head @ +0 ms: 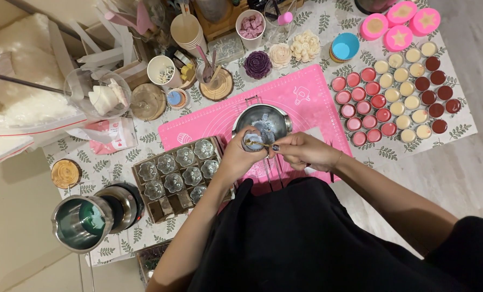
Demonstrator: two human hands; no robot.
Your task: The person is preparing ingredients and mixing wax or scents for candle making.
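My left hand (240, 157) holds a small clear glass cup (253, 142) with bluish content, just above the pink silicone mat (301, 97). My right hand (302, 150) pinches a thin stick whose tip reaches into that cup. Right behind the hands stands a small steel pouring pot (263, 118) with pale blue wax inside. To the left sits a cardboard tray (160, 208) with several flower-shaped clear glass cups (185, 156).
Rows of small red, cream and dark brown filled cups (395, 100) cover the right side. Pink round moulds (398, 38), flower candles (305, 46), paper cups (186, 31) and a glass bowl (96, 93) lie at the back. A steel pot with green wax (81, 223) stands front left.
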